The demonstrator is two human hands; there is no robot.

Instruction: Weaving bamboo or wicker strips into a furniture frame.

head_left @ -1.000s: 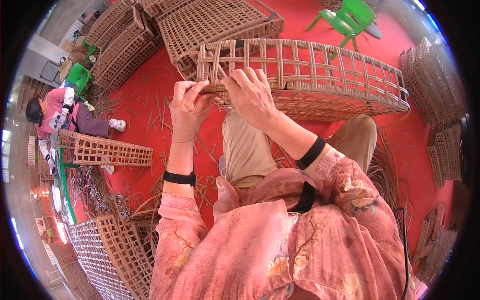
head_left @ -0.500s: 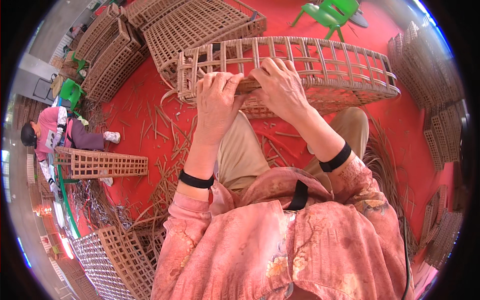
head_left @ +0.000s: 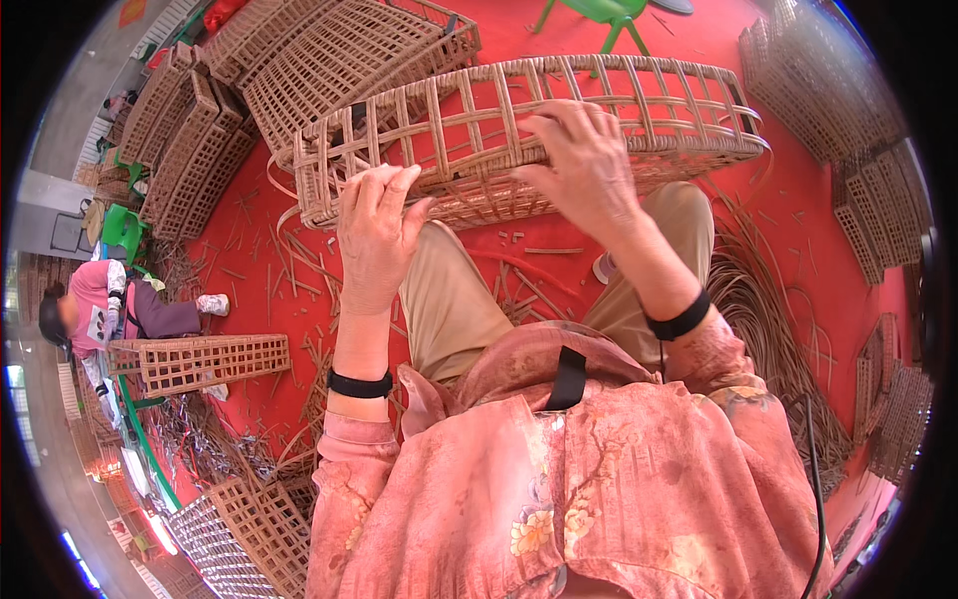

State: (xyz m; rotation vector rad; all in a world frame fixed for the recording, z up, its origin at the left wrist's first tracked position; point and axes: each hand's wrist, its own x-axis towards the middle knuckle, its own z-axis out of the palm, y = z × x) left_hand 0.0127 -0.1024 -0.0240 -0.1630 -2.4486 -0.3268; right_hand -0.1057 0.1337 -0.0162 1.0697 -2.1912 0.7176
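Across my knees lies a long, shallow woven wicker basket frame (head_left: 479, 160), its open lattice side turned up and its near rim toward me. My left hand (head_left: 377, 235) is at the rim's left part, fingers loosely bent and apart, thumb off to the side, gripping nothing that I can see. Farther right, my right hand (head_left: 589, 170) rests over the rim and lattice with fingers and thumb spread. Its fingertips lie over the canes; whether they press on them cannot be made out.
Stacked wicker panels (head_left: 339, 80) stand beyond on the left, with more stacks (head_left: 828, 100) at the right. Long loose canes (head_left: 768, 299) lie beside my right leg. Cane scraps litter the red floor (head_left: 249, 240). A co-worker (head_left: 100, 299) sits at the left beside another basket (head_left: 210, 361). A green chair (head_left: 604, 12) stands ahead.
My hands have come apart from each other: the left moved left along the rim, the right lifted and spread its fingers. The basket appears farther left and higher as the view shifted.
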